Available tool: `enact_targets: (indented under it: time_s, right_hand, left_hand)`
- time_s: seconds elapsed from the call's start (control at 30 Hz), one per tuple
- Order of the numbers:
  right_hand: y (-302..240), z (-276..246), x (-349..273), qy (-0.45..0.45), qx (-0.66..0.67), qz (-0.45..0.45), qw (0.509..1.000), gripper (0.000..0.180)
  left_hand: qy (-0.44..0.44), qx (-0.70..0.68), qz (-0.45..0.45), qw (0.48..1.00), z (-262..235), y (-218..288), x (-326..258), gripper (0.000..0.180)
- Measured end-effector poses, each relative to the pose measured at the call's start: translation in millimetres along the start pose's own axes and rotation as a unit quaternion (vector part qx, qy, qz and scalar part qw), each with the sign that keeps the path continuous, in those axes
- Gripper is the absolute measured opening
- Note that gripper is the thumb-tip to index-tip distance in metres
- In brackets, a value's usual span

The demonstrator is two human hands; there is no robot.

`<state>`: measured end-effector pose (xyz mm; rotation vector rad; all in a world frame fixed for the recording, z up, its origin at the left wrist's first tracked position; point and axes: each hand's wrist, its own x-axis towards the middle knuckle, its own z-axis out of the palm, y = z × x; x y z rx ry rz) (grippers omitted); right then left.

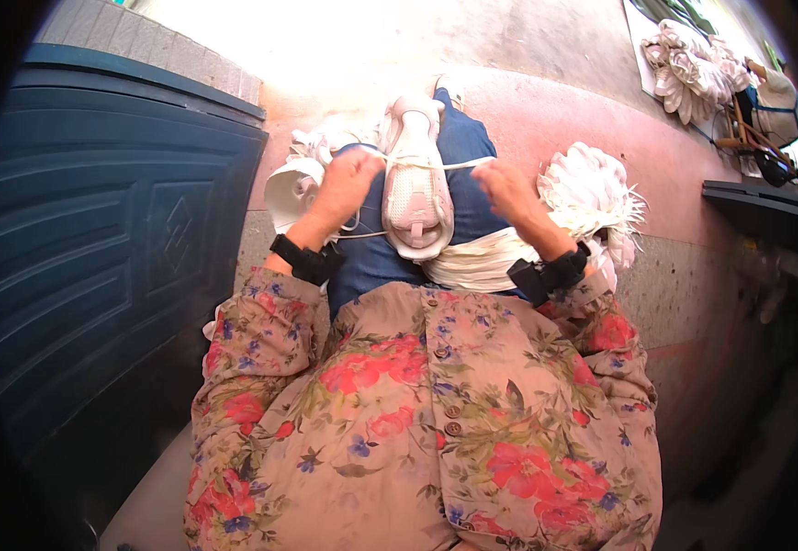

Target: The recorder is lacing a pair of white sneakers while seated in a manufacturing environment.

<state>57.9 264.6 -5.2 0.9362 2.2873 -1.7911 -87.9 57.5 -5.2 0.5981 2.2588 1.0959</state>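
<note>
While I watch from the head view, a white shoe upper (415, 188) lies sole-side up on the blue-trousered lap (371, 262), between both hands. Left hand (348, 179) is curled closed beside it, fingers pressed together on a white cord (459, 165); right hand (502, 186) is likewise fisted, gripping the cord's other end. Cord runs taut across the upper near its far end. I judge the lacing or stitching partly done: one pass is drawn tight, how many remain I cannot tell. A heap of white pieces (592, 193) sits just right of the lap, another (303, 179) at left, so more seems left.
</note>
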Motion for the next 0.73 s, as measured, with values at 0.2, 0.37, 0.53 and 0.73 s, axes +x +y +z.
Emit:
enact_targets:
  time_s: [0.2, 0.37, 0.53, 0.73]
  right_hand:
    - [4, 24, 1, -0.122, 0.004, -0.054, 0.991, 0.024]
    - [-8, 25, 6, -0.068, -0.004, -0.045, 0.997, 0.022]
    - [4, 28, 15, -0.002, -0.080, -0.150, 0.985, 0.018]
    - [-2, 31, 26, -0.009, -0.228, -0.169, 0.959, 0.024]
  left_hand:
    - [0.086, -0.114, 0.011, 0.990, -26, 18, 16, 0.018]
    - [-0.062, -0.280, -0.142, 0.947, -12, 19, -3, 0.022]
    - [0.025, -0.065, -0.053, 0.996, 8, -1, -10, 0.024]
    - [0.042, 0.032, -0.020, 0.998, 8, 9, -11, 0.022]
